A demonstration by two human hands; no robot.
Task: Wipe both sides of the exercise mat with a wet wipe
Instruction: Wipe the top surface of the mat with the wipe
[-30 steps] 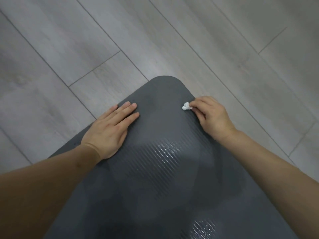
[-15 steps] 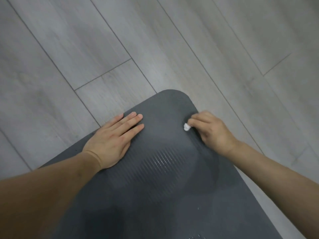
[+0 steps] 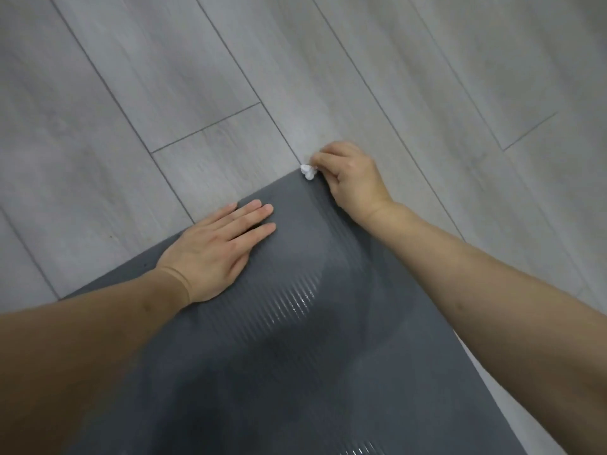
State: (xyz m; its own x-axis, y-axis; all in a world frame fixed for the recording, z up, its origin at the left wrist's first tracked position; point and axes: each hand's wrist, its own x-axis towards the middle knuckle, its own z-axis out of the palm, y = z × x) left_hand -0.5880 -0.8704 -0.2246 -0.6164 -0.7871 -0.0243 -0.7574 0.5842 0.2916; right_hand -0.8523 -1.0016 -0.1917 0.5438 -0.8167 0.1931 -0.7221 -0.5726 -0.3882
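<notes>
I see one dark grey ribbed foam exercise mat on the pale grey wooden plank floor, and its far corner points to 12 o'clock. My left hand lies flat and open on the mat at about 10 o'clock and holds nothing; it only presses. My right hand is at the corner, at 1 o'clock, with its grip closed on one small crumpled white wet wipe, which touches the mat's edge. There are damp shining stripes between my hands. I judge the mat is light, soft and bends easily, and slippery where it is wet. To turn it over I would take it at this corner or along the near edge. The wipe is thin and can tear.
</notes>
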